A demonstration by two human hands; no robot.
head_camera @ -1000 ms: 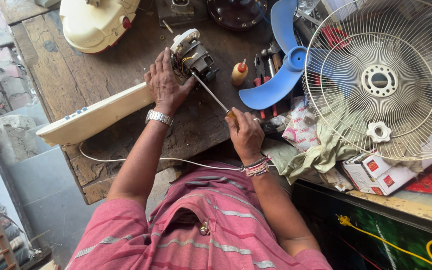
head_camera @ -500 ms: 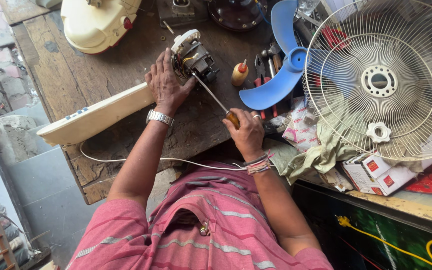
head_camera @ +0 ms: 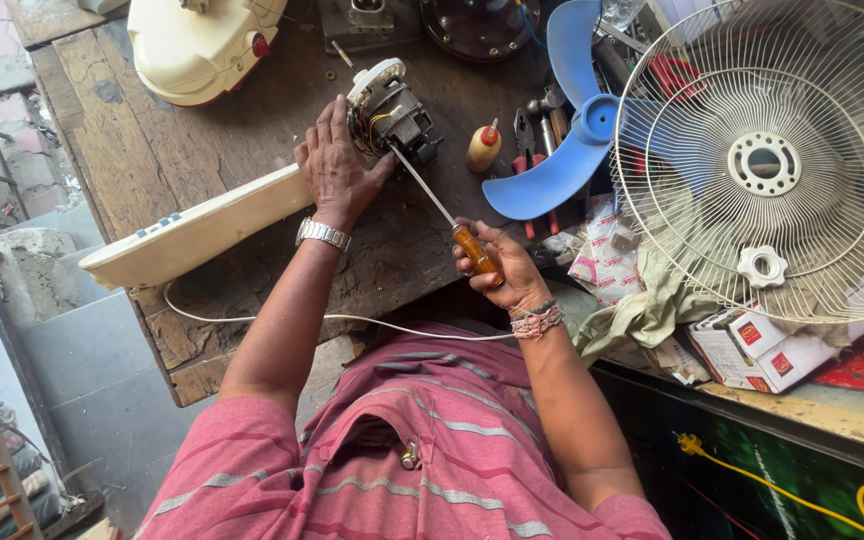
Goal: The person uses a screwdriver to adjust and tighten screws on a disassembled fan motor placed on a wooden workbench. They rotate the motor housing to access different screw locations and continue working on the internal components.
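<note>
A small fan motor (head_camera: 392, 112) lies on the worn wooden bench (head_camera: 182, 150), joined to a long cream fan stand (head_camera: 192, 232). My left hand (head_camera: 337, 165), with a metal watch on the wrist, presses on the motor's near side and the top of the stand. My right hand (head_camera: 497, 262) grips the orange handle of a long screwdriver (head_camera: 437, 205). Its thin shaft runs up and left, and the tip rests in the motor.
A white wire fan guard (head_camera: 767, 160) stands at the right over a blue fan blade (head_camera: 562, 150). A small oil bottle (head_camera: 483, 148), pliers, small boxes (head_camera: 752, 345), a cream fan base (head_camera: 202, 45) and a white cord (head_camera: 352, 320) lie around.
My right hand has shifted its grip slightly on the screwdriver handle, as if turning it. My left hand stays on the motor.
</note>
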